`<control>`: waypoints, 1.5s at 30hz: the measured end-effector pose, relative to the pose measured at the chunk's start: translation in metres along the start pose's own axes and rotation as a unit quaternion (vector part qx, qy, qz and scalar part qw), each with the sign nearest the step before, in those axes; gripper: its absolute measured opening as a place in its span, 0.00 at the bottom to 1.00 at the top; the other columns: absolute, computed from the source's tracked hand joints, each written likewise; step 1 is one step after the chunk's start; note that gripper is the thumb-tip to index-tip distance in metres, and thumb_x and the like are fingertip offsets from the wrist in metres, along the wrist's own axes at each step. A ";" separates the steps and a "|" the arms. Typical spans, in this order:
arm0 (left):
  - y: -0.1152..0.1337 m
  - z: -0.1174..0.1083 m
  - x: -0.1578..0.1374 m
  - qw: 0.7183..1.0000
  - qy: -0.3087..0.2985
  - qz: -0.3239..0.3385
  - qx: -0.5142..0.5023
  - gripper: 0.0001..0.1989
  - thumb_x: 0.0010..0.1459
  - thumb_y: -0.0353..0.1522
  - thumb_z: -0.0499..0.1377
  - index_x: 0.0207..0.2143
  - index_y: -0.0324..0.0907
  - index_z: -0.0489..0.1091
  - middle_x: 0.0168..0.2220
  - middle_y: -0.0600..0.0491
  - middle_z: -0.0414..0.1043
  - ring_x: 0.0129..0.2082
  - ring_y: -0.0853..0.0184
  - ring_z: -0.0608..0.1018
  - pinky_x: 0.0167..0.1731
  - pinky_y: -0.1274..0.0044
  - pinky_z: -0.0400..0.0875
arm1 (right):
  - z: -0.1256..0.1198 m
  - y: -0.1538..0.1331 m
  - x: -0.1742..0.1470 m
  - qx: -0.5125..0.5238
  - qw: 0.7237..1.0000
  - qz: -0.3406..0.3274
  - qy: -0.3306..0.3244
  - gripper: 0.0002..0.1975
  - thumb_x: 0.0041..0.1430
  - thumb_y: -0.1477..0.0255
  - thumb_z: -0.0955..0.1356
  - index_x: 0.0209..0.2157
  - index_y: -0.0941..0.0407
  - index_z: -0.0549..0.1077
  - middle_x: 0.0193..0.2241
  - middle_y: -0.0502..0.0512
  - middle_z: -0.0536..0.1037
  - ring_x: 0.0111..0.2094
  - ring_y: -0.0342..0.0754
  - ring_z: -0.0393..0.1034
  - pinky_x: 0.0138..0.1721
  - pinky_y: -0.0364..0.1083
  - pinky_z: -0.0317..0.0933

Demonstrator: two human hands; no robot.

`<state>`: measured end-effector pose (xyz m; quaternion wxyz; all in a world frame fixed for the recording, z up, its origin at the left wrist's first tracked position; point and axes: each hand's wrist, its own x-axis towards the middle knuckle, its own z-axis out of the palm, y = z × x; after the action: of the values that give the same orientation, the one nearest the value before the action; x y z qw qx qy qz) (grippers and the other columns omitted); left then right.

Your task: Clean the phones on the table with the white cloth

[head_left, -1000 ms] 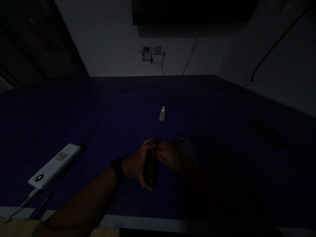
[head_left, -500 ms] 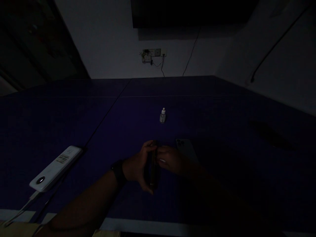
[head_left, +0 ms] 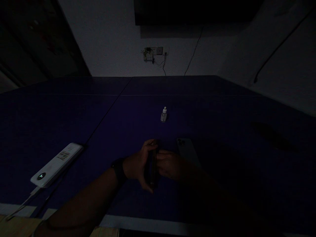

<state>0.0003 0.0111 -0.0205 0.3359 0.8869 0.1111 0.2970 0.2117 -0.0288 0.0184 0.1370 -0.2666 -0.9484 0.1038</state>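
The scene is very dark. My left hand (head_left: 138,164), with a dark watch at the wrist, grips a thin dark phone-shaped slab (head_left: 153,166) standing on edge, fingers at its far end and thumb at its near end. Against the slab's right side, my right hand (head_left: 169,164) has its fingers curled together; what they hold, if anything, is hidden. Partly covered by my right forearm, a phone (head_left: 189,149) lies with its cameras up. Beyond my hands a small clear bottle (head_left: 163,117) with a white top stands upright.
On the left lies a white power bank (head_left: 58,164) with a lit round display and a white cable (head_left: 26,200). A dark flat shape (head_left: 270,135) rests at right on the purple tabletop (head_left: 118,121). Wall sockets (head_left: 154,52) and a black screen (head_left: 192,11) are at the back.
My right fingers have curled lower along the slab, and a small pale spot beneath them is out of sight. My left hand keeps its grip. The view has shifted slightly.
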 end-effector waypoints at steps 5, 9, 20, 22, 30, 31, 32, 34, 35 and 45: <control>0.001 -0.001 0.000 1.000 0.000 0.001 -0.006 0.76 0.20 0.58 0.76 0.66 0.50 0.37 0.65 0.38 0.40 0.67 0.35 0.52 0.63 0.45 0.51 | -0.002 0.001 0.002 -0.026 0.998 0.048 0.028 0.05 0.63 0.79 0.67 0.37 0.58 0.76 0.39 0.58 0.78 0.43 0.51 0.71 0.48 0.50 0.65; 0.001 -0.001 0.000 1.000 -0.001 -0.006 -0.009 0.76 0.20 0.57 0.76 0.66 0.50 0.37 0.64 0.38 0.39 0.67 0.35 0.53 0.63 0.46 0.53 | -0.001 0.002 0.002 -0.052 0.997 0.055 0.032 0.06 0.62 0.80 0.67 0.37 0.59 0.76 0.39 0.58 0.78 0.42 0.52 0.71 0.47 0.51 0.65; 0.003 -0.002 0.000 1.000 -0.001 -0.014 -0.009 0.76 0.20 0.58 0.76 0.66 0.50 0.37 0.65 0.37 0.39 0.67 0.34 0.52 0.64 0.44 0.50 | -0.004 -0.004 0.000 -0.065 0.993 0.101 0.016 0.06 0.63 0.80 0.67 0.39 0.58 0.76 0.40 0.59 0.77 0.43 0.53 0.70 0.47 0.51 0.65; 0.004 -0.003 0.000 1.000 -0.003 -0.013 -0.009 0.76 0.21 0.58 0.76 0.66 0.50 0.36 0.65 0.38 0.39 0.67 0.35 0.52 0.63 0.44 0.51 | -0.004 -0.006 -0.003 -0.069 0.993 0.097 0.013 0.06 0.63 0.78 0.67 0.39 0.58 0.76 0.40 0.59 0.76 0.43 0.53 0.69 0.46 0.51 0.65; 0.005 -0.004 0.000 1.000 -0.005 -0.013 -0.012 0.76 0.21 0.57 0.76 0.66 0.52 0.36 0.65 0.38 0.37 0.67 0.34 0.51 0.62 0.43 0.53 | -0.004 -0.013 -0.013 -0.030 0.994 0.107 0.011 0.07 0.64 0.78 0.66 0.38 0.57 0.77 0.37 0.55 0.75 0.34 0.45 0.68 0.35 0.43 0.62; 0.005 -0.004 0.000 1.000 -0.005 -0.013 -0.013 0.76 0.21 0.57 0.76 0.66 0.52 0.36 0.65 0.38 0.37 0.67 0.34 0.51 0.62 0.43 0.53 | -0.004 -0.014 -0.013 -0.020 0.995 0.103 -0.002 0.07 0.64 0.79 0.66 0.37 0.57 0.77 0.35 0.54 0.75 0.31 0.44 0.68 0.32 0.42 0.61; 0.005 -0.004 0.000 1.000 -0.005 -0.012 -0.014 0.75 0.21 0.57 0.76 0.66 0.52 0.36 0.65 0.38 0.37 0.67 0.34 0.51 0.62 0.43 0.53 | -0.003 -0.015 -0.014 -0.016 0.995 0.092 -0.017 0.07 0.63 0.79 0.67 0.36 0.56 0.77 0.34 0.53 0.75 0.30 0.43 0.67 0.30 0.42 0.60; 0.004 -0.003 0.000 1.000 -0.002 -0.014 -0.014 0.75 0.21 0.56 0.77 0.66 0.52 0.36 0.65 0.38 0.37 0.67 0.34 0.51 0.62 0.44 0.52 | -0.002 -0.018 -0.014 -0.029 0.997 0.059 -0.047 0.05 0.62 0.78 0.68 0.35 0.56 0.76 0.33 0.53 0.76 0.29 0.44 0.67 0.27 0.43 0.58; 0.003 -0.002 0.000 1.000 0.000 -0.013 -0.015 0.75 0.21 0.56 0.77 0.66 0.52 0.37 0.66 0.39 0.37 0.67 0.34 0.51 0.63 0.44 0.51 | -0.001 -0.021 -0.015 -0.042 0.996 0.043 -0.062 0.05 0.62 0.77 0.68 0.34 0.56 0.76 0.32 0.53 0.76 0.29 0.45 0.67 0.26 0.43 0.57; 0.003 -0.004 0.001 1.000 -0.005 -0.007 0.004 0.75 0.21 0.58 0.76 0.66 0.51 0.37 0.65 0.38 0.39 0.67 0.34 0.49 0.63 0.43 0.52 | -0.001 -0.027 -0.012 -0.057 0.990 0.079 -0.097 0.05 0.63 0.75 0.68 0.33 0.56 0.76 0.26 0.51 0.78 0.22 0.43 0.66 0.21 0.44 0.48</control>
<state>-0.0016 0.0109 -0.0155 0.3352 0.8887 0.1167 0.2901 0.2091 -0.0583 0.0241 0.0202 -0.3368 -0.9375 0.0849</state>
